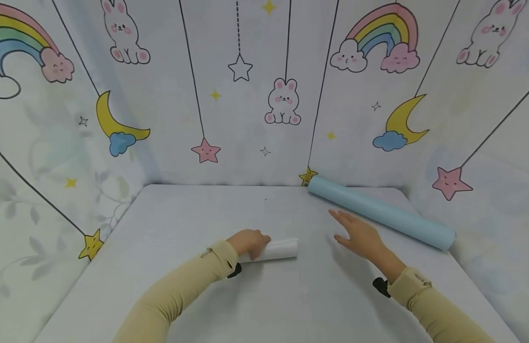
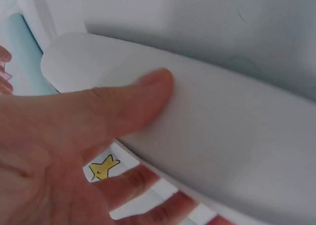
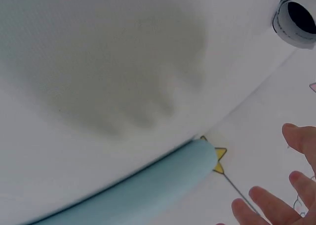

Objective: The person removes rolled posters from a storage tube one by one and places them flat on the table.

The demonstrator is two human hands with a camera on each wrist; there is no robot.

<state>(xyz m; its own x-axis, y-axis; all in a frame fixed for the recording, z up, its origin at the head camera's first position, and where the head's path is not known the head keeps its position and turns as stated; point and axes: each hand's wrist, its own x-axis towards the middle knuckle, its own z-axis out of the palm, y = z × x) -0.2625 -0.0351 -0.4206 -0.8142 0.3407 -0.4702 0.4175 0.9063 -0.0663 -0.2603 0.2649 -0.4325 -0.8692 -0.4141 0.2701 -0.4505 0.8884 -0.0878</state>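
Note:
A white roll, apparently rolled paper, lies across the middle of the table. My left hand grips it near its left end, and in the left wrist view the thumb presses on one side while the fingers reach round the other. At its right end the roll is hollow, with a dark opening and faint dark marks along the inner layer. Held over the table to the right, my right hand has its fingers spread and holds nothing. Close by it lies a light blue roll.
The blue roll slants from the back edge of the white table toward its right edge. Behind and at both sides hangs a white curtain printed with rabbits, stars, moons and rainbows.

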